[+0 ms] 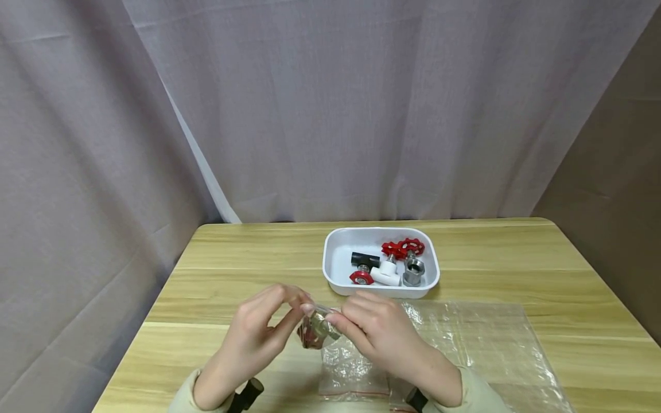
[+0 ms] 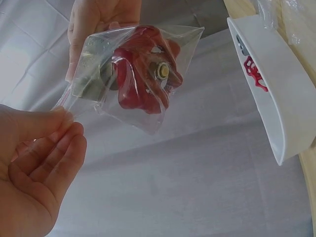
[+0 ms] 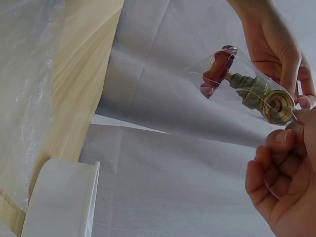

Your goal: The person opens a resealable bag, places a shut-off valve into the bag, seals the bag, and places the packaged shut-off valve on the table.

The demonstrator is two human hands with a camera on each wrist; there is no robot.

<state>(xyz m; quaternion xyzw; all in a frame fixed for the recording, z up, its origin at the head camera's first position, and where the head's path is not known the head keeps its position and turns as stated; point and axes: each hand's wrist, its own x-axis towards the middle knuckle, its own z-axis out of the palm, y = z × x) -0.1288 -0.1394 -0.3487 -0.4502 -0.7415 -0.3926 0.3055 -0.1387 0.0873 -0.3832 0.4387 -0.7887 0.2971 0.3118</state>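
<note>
A brass gate valve [image 3: 257, 95] with a red handwheel [image 2: 143, 71] sits inside a small clear zip bag [image 2: 185, 42], held up over the front of the table. The left hand [image 1: 250, 335] pinches one end of the bag's mouth between thumb and fingertips. At the other end, the right hand [image 1: 379, 330] pinches the same edge, its other fingers curled in. The valve hangs below the mouth, its brass body near the fingers and the handwheel toward the bag's bottom, as the right wrist view shows.
Behind the hands stands a white tray [image 1: 330, 261] with several valves, one with a black body [image 1: 365, 260], one white [image 1: 386, 274], one metal [image 1: 413, 271]. Flat clear bags [image 1: 485, 338] lie on the wooden table [image 1: 248, 252] at front right. A grey curtain [image 1: 330, 115] hangs behind.
</note>
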